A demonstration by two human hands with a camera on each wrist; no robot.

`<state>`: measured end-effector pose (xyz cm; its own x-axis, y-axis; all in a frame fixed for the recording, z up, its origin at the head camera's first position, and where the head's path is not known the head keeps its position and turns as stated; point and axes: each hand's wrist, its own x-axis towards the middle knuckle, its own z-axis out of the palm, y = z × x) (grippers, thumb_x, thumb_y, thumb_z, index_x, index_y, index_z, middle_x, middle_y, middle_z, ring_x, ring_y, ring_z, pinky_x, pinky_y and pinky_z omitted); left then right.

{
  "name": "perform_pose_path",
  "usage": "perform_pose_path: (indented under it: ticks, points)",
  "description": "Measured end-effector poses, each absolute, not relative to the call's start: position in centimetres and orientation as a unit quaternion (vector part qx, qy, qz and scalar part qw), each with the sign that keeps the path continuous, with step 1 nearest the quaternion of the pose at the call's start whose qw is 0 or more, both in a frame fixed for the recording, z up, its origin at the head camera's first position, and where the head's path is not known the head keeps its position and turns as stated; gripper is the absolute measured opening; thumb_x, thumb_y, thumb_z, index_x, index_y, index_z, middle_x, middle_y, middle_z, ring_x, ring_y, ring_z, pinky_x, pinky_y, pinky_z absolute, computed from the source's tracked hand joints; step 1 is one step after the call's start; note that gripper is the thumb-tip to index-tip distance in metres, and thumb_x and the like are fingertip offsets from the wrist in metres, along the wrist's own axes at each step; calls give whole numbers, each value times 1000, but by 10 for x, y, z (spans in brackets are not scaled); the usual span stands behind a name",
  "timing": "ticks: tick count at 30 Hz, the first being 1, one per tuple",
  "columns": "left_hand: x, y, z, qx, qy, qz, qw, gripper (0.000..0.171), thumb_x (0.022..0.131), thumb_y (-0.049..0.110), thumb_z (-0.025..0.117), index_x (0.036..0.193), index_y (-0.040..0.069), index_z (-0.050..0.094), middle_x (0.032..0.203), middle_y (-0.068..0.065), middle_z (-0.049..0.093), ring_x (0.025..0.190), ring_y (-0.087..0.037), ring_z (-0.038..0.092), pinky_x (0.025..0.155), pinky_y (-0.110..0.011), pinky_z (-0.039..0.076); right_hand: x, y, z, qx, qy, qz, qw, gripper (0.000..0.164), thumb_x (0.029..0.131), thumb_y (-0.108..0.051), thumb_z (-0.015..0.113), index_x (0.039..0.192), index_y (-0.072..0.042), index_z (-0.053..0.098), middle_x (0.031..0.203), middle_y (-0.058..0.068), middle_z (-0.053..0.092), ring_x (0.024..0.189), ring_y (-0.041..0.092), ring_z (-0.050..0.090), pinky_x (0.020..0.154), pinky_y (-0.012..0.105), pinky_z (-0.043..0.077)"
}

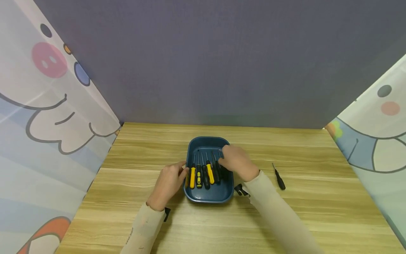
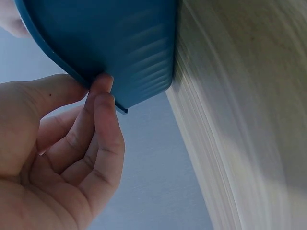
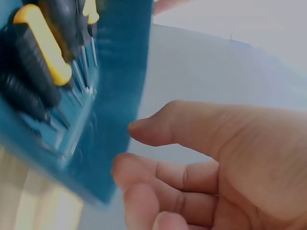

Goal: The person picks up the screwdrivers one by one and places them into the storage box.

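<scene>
A dark blue plastic tray (image 1: 209, 199) sits on the wooden table, holding a row of several screwdrivers with yellow, black, and black-and-yellow handles, shafts pointing to the far end. At its left side my left hand (image 1: 169, 180) pinches the rim, thumb on one side and fingertips against the outer wall (image 2: 134, 52) in the left wrist view. My right hand (image 1: 238, 160) is over the tray's far right side. In the right wrist view its thumb and fingers (image 3: 139, 201) are parted beside the tray's edge, with no screwdriver between them. A yellow-handled screwdriver (image 3: 45, 45) lies inside the tray there.
One black-handled screwdriver (image 1: 280, 179) lies loose on the table (image 1: 317, 211), right of the tray. A grey wall (image 1: 203, 70) stands behind the table, with cartoon-printed cloth (image 1: 38, 141) on both sides.
</scene>
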<state>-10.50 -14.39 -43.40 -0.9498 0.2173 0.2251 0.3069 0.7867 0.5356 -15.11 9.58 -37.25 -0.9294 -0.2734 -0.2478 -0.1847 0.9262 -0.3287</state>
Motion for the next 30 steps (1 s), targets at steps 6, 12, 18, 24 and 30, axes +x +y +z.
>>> perform_pose_path:
  ticks: [6, 12, 18, 24, 30]
  points:
    - [-106, -143, -433, -139, -943, -292, 78, 29, 94, 10, 71, 118, -6, 69, 74, -3, 66, 56, -7, 51, 49, -21, 45, -141, 126, -366, -111, 976, -139, 124, 42, 93, -16, 64, 58, -14, 41, 54, -3, 33, 47, 12, 29, 47, 26, 29]
    - [-106, -142, -433, -141, -943, -288, 83, 28, 94, 10, 72, 117, -5, 70, 74, -3, 66, 56, -7, 52, 50, -22, 45, -130, 161, -369, -98, 980, -129, 117, 42, 91, -12, 62, 56, -16, 39, 51, -5, 27, 46, 10, 22, 45, 25, 24]
    - [-105, -142, -435, -145, -942, -290, 85, 29, 94, 10, 72, 117, -6, 70, 74, -3, 66, 56, -7, 51, 50, -22, 45, -123, 199, -382, -71, 982, -119, 128, 42, 91, -12, 64, 57, -17, 39, 52, -6, 27, 48, 10, 21, 45, 25, 22]
    - [-104, -143, -435, -145, -942, -292, 82, 29, 94, 10, 72, 118, -6, 70, 79, -6, 70, 59, -7, 54, 52, -22, 47, -116, 239, -396, -29, 980, -126, 154, 36, 93, -15, 63, 60, -14, 46, 53, -1, 39, 46, 12, 34, 45, 28, 29]
    - [-104, -143, -434, -142, -941, -295, 82, 29, 94, 10, 72, 118, -5, 70, 81, -7, 71, 61, -8, 56, 53, -22, 48, -107, 267, -408, -5, 978, -130, 162, 40, 92, -18, 62, 55, -15, 47, 51, -5, 34, 47, 9, 28, 43, 24, 25]
